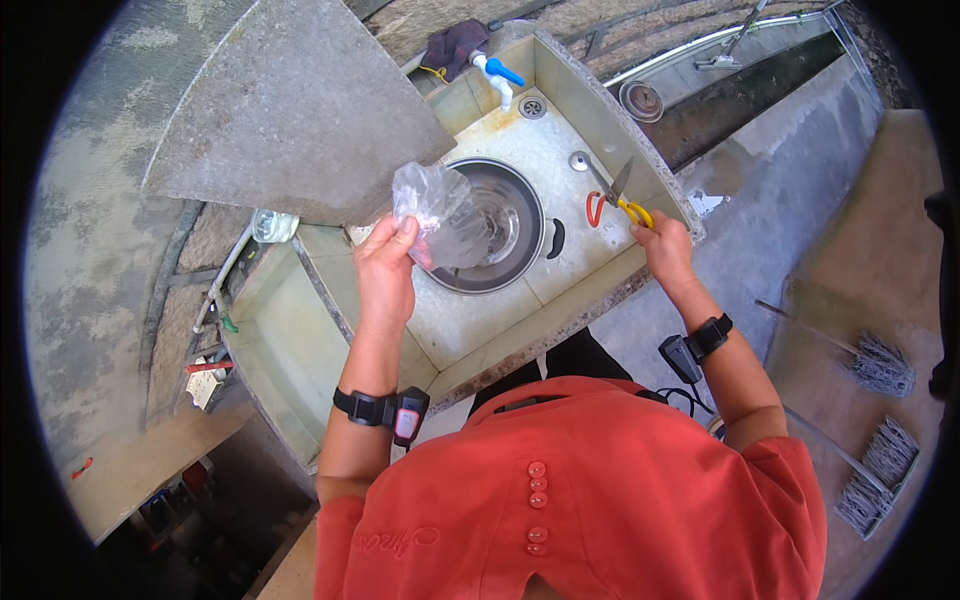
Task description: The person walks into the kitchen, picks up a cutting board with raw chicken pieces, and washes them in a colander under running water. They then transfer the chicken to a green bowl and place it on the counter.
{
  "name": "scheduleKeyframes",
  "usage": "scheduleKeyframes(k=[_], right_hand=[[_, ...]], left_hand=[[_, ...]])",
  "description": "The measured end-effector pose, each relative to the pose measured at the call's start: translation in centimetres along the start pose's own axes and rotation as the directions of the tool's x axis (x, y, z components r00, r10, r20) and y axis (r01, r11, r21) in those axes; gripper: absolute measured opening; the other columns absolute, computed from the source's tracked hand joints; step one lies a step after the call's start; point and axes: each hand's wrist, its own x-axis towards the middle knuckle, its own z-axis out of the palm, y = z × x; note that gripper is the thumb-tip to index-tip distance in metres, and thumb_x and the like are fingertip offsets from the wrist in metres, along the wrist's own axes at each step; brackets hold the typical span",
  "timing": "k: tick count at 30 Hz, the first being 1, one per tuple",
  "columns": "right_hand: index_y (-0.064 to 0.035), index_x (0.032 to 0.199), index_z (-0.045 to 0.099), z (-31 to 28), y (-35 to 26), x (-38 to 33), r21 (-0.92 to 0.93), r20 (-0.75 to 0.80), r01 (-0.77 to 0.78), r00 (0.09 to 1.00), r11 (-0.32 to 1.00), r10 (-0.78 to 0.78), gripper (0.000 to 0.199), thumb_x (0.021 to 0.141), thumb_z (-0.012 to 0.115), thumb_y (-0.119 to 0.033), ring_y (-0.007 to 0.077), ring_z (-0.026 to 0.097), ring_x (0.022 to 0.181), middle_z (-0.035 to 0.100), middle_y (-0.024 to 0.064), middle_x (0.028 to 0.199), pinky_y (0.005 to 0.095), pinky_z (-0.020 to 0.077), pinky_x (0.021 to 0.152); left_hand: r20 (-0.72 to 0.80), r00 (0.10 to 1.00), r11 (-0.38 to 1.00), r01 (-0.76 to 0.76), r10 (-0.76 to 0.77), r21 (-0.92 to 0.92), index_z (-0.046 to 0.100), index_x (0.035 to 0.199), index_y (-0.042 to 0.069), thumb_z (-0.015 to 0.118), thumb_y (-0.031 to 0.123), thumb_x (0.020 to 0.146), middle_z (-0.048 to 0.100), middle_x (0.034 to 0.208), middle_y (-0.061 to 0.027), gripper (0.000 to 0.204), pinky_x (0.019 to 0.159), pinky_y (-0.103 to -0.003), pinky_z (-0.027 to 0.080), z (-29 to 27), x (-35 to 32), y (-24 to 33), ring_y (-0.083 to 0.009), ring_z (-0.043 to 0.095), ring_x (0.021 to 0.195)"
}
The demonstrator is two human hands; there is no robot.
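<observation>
My left hand [388, 262] is closed on the gathered edge of a clear plastic bag [448, 212], which hangs over the left side of a round dark-rimmed pan [541, 225]. Something pinkish shows low in the bag near my fingers; its kind is unclear. The pan sits on the sink floor and seems to have clear liquid in it. On the right, my right hand [664, 246] grips the yellow handle of a pair of scissors [634, 211]. Their blades are spread and point away from me, and the other loop, red, hangs free over the sink floor.
The stone sink [470, 345] has a raised rim all round. A white tap with a blue lever [503, 72] stands at its far end, near a drain [533, 107]. A grey stone slab [300, 110] juts in at far left. Mops [880, 365] lie at right.
</observation>
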Motion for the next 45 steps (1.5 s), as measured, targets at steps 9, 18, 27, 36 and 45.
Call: scheduleKeyframes(k=[9,18,27,36,45], right_hand=[[-0.0107,0.130,0.051,6.4,-3.7,-1.5,-0.369,0.282,0.263,0.946,0.891,-0.163,0.053,0.085,0.068,-0.031,0.0400,0.064,0.092,0.059,0.0206,0.111,0.0465,0.0536,0.077],[-0.0122,0.133,0.049,8.1,-5.4,-0.7,-0.430,0.608,0.263,0.792,0.864,0.062,0.069,0.077,0.075,-0.041,0.0366,0.063,0.107,0.058,0.0189,0.122,0.0472,0.0514,0.087],[-0.0134,0.106,0.070,9.5,-12.6,2.8,0.127,0.438,0.543,0.720,0.830,-0.538,0.024,0.087,0.059,-0.024,0.0368,0.063,0.096,0.067,0.0171,0.103,0.0467,0.0512,0.079],[-0.0067,0.110,0.068,12.1,-18.7,4.3,0.465,0.677,0.304,0.483,0.831,-0.556,0.024,0.087,0.063,-0.013,0.0195,0.061,0.092,0.064,0.0108,0.109,0.0321,0.0491,0.084],[-0.0119,0.127,0.061,12.1,-17.7,1.2,0.523,0.686,0.252,0.443,0.814,-0.577,0.049,0.079,0.065,-0.004,0.0170,0.057,0.099,0.059,0.0066,0.108,0.0297,0.0469,0.089]], left_hand=[[-0.012,1.000,0.995,-0.014,0.013,-0.099,0.058,0.119,-0.002,0.057,0.018,0.097,0.061,0.127,-0.0199,0.029,0.065,-0.035,0.051,-3.8,-3.4,-0.2,-0.0259,0.066,0.083],[-0.031,1.000,0.949,-0.006,-0.004,-0.315,0.055,0.122,-0.002,0.057,0.015,0.095,0.061,0.125,-0.0216,0.032,0.078,-0.038,0.051,-7.0,-5.5,-0.8,-0.0303,0.064,0.103],[0.098,0.994,0.936,0.072,-0.040,-0.346,0.053,0.122,-0.005,0.062,0.013,0.090,0.065,0.111,-0.0196,0.038,0.078,-0.041,0.051,-5.4,-6.1,0.9,-0.0337,0.065,0.097],[0.213,0.976,0.915,0.128,-0.048,-0.382,0.057,0.108,-0.005,0.062,0.008,0.084,0.066,0.104,-0.0192,0.028,0.081,-0.044,0.053,-4.2,-6.1,1.9,-0.0318,0.066,0.089],[0.181,0.977,0.874,0.185,-0.114,-0.448,0.057,0.112,-0.003,0.061,0.007,0.081,0.066,0.102,-0.0206,0.033,0.075,-0.043,0.055,-5.8,-6.4,-0.4,-0.0329,0.067,0.089]])
